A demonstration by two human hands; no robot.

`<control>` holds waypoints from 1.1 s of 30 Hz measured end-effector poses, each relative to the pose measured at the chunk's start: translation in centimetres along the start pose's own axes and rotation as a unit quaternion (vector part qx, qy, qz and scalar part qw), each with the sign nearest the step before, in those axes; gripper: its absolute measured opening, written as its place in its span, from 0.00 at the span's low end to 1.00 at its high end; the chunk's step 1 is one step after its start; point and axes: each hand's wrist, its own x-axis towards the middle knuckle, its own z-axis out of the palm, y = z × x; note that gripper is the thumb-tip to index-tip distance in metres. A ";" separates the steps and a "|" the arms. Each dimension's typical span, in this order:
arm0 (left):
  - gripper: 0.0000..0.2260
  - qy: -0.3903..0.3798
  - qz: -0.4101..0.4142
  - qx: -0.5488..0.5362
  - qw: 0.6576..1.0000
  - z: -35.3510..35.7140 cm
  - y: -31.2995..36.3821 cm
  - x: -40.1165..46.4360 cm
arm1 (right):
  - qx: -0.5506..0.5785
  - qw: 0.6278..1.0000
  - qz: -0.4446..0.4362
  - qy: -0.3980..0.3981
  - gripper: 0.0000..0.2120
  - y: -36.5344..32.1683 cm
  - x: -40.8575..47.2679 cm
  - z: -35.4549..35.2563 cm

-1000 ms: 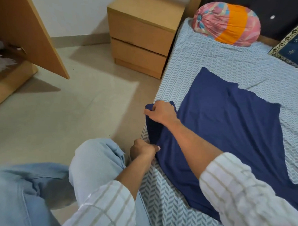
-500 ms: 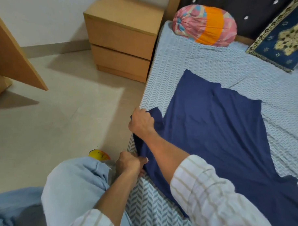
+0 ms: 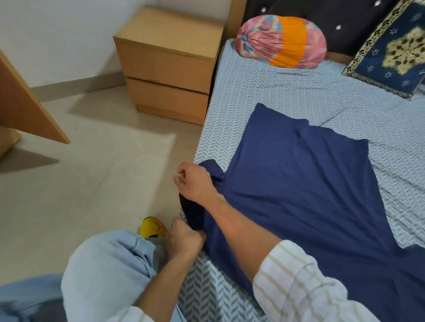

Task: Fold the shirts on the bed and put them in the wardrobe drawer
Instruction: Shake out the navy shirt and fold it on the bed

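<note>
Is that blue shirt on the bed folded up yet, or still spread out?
Mostly spread out. The blue shirt lies flat across the bed; only its near edge is gathered, gripped by the left hand and right hand.

The shirt [image 3: 302,188] lies on the bed [image 3: 245,101], right of the nightstand [image 3: 169,63].
</note>
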 end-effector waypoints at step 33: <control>0.08 -0.091 0.248 0.301 0.916 3.9 16.8 13.2 | 0.091 0.938 0.315 0.110 0.12 23.5 25.5 -19.6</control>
